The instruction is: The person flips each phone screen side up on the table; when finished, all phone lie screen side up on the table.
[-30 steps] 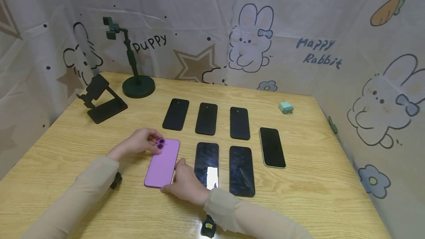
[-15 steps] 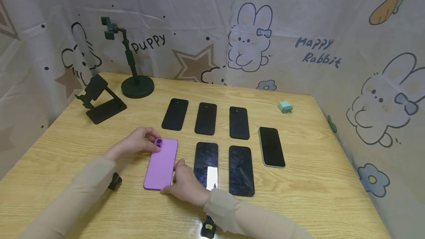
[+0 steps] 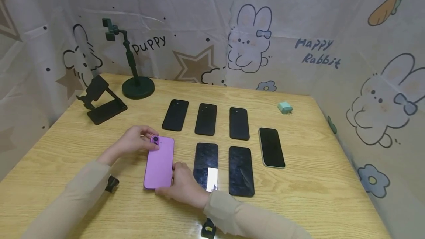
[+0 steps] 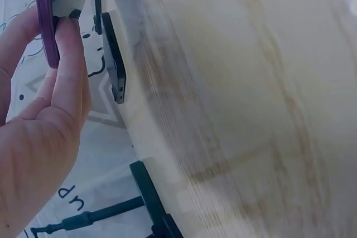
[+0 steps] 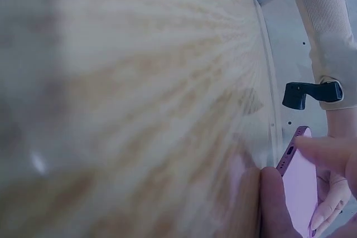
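The cloth wall [image 3: 196, 14] says "puppy" and "Happy Rabbit". In the left wrist view, some letters are cut off. The table [image 3: 308, 198] is light wood, with cloth behind it and on both sides. The purple phone [image 3: 161, 165] is left of the near dark phones [image 3: 241, 172]. The left hand [image 3: 134, 141] pinches its top corner; the right hand [image 3: 186, 186] holds its bottom corner, fingers close around it. Some fingers hide behind the phone. The right hand covers a corner of one dark phone.
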`<state>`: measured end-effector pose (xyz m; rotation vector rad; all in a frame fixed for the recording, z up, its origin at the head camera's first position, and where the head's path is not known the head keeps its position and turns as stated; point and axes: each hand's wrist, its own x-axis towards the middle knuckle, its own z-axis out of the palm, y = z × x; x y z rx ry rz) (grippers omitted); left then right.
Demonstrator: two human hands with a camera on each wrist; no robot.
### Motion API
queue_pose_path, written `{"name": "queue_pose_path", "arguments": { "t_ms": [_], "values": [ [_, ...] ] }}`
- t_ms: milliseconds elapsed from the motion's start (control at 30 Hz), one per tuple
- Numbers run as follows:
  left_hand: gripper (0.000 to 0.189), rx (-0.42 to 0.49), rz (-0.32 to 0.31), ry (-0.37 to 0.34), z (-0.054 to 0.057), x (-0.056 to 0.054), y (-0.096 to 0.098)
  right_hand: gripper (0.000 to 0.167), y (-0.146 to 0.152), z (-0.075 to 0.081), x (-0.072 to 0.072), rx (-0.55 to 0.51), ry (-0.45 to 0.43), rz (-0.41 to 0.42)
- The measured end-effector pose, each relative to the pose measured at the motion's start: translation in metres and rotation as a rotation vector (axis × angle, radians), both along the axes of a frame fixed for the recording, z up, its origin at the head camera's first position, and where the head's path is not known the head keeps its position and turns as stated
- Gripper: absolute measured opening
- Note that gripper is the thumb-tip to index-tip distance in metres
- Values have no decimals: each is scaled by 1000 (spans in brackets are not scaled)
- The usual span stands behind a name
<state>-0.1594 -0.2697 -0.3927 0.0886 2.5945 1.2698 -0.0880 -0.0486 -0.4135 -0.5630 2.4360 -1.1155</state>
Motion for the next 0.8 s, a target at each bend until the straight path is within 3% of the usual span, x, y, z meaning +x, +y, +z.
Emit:
{"name": "queue_pose_path", "arguments": {
  "t_ms": [133, 267, 533, 800],
  "values": [
    [53, 5, -11, 27, 1, 1, 1, 76, -3, 2, 1, 37, 41, -5],
    [51, -12, -18, 75, 3, 2, 4, 79, -7, 3, 1, 65, 62, -7],
    [48, 31, 5, 77, 4, 0, 18, 88, -9, 7, -1, 32, -34, -49],
    [48, 14, -46, 99, 4, -3, 25, 86, -7, 5, -2, -2, -46, -59]
  ]
}}
